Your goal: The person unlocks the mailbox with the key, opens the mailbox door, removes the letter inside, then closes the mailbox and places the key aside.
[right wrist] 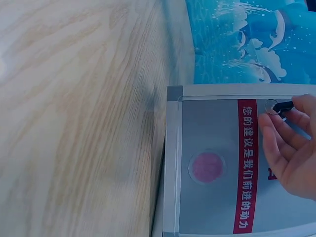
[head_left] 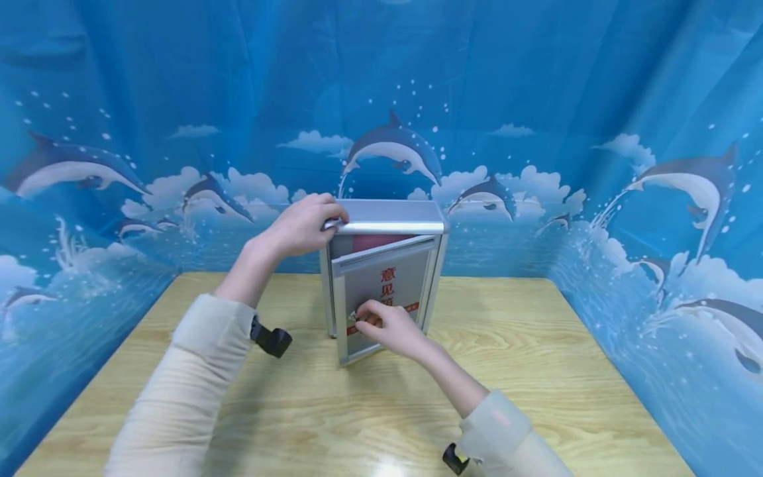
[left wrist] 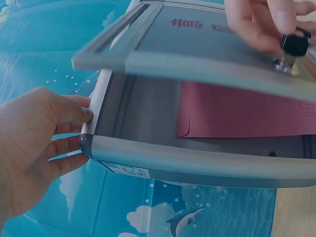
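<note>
A grey metal suggestion box (head_left: 387, 213) with red lettering stands upright on the table. Its front door (head_left: 372, 285) is swung partly outward. My left hand (head_left: 305, 225) grips the box's upper left corner, thumb on the front edge and fingers around the side. With my right hand (head_left: 390, 326) I pinch a black-headed key (left wrist: 295, 44) that sits in the lock at the door's free edge. A key ring (right wrist: 270, 106) hangs by it in the right wrist view. Inside the box, a dark red envelope (left wrist: 222, 113) shows through the gap in the left wrist view.
The box stands on a light wood-grain table (head_left: 507, 371). A blue curtain (head_left: 507, 86) printed with dolphins surrounds the table at the back and sides. A dark wrist camera (head_left: 273, 340) is strapped on the left wrist.
</note>
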Tool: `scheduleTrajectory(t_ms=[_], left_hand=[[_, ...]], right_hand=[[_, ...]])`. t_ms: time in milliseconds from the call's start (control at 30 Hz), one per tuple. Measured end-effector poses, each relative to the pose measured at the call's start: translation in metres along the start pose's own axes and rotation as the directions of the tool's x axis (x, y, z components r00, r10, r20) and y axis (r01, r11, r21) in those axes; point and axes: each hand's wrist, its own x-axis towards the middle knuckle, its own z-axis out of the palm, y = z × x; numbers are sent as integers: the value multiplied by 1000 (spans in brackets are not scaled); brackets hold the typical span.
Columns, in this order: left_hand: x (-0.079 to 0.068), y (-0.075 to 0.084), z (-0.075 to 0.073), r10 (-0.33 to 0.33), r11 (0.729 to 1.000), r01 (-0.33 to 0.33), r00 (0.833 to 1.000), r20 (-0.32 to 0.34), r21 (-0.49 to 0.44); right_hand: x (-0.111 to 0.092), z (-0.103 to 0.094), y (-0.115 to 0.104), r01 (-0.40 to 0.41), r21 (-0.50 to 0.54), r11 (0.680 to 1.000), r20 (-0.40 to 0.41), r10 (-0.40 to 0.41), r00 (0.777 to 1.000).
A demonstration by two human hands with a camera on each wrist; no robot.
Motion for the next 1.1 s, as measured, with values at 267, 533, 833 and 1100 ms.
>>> scheduleTrajectory(t_ms=[267,533,833,1100], left_hand=[[-2,0,2,3,1000,-2,1000,-12,5],[-5,1,3,14,1000,-14,999,-29,-4],[-7,-2,7,36,999,-36,997,-72,9],[-7,-2,13,32,999,-34,995,-96,-18]], right_hand=[[-23,-6,8,-15,213,977,57,3,998],[-48,-17,18,-32,339,940,108,-6,994],[-73,-33,35,-11,394,919,166,-59,984],[-89,-45,47,-41,450,892,188,-50,981]])
